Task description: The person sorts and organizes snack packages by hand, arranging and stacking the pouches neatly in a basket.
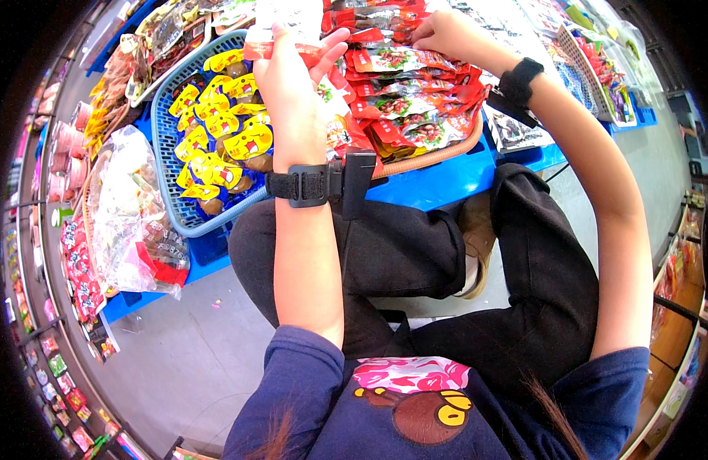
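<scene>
My left hand [286, 80] is raised over the far end of a blue plastic basket [164, 146]. Between its thumb and fingers is a white-and-red snack packet [289, 21], its upper part washed out by glare. To the right, several red snack packets [415, 96] with food pictures stand in overlapping rows inside a tan basket [438, 159]. My right hand [450, 37] reaches to the far part of these rows, fingers bent down against the packets; what its fingertips pinch is partly hidden. Yellow-and-blue snack packets [220, 130] fill the blue basket.
A blue table [446, 180] carries the baskets, close to my knees. Left of them lies a clear plastic bag [128, 207] of packets. Farther right stands a pale basket [591, 73] with colourful packets. Stocked shelves [55, 360] line the left side; grey floor [193, 345] shows below.
</scene>
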{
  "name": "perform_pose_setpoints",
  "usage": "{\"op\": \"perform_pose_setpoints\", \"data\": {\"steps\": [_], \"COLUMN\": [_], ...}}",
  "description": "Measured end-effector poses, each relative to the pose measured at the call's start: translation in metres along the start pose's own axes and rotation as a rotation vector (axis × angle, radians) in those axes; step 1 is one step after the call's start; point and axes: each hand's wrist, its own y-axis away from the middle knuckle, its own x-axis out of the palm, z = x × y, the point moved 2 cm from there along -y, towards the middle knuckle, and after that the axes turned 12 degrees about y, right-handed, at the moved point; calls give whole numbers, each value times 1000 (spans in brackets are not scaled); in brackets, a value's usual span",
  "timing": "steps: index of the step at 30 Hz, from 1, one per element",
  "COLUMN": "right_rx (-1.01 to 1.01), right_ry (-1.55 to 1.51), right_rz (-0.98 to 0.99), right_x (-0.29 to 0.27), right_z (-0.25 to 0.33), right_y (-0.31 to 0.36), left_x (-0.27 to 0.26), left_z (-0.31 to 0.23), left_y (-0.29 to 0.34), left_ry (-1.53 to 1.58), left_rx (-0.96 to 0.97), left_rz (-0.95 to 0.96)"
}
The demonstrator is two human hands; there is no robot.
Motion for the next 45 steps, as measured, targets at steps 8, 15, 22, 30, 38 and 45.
{"op": "perform_pose_setpoints", "data": {"steps": [8, 15, 22, 30, 38, 45], "right_rx": [-294, -311, -357, -237, -407, -438], "right_ry": [338, 445, 500, 418, 289, 435], "right_rz": [-140, -237, -472, -514, -494, -326], "right_x": [5, 6, 14, 9, -13, -14], "right_z": [0, 15, 9, 15, 18, 29], "right_y": [4, 11, 16, 26, 44, 58], "left_x": [3, 0, -1, 2, 1, 0], "left_z": [2, -1, -1, -3, -2, -2], "left_y": [1, 1, -2, -1, -2, -1], "left_ry": [-15, -35, -3, 3, 12, 1], "left_rx": [-8, -3, 7, -12, -23, 1], "left_rz": [-17, -31, -16, -66, -39, -46]}}
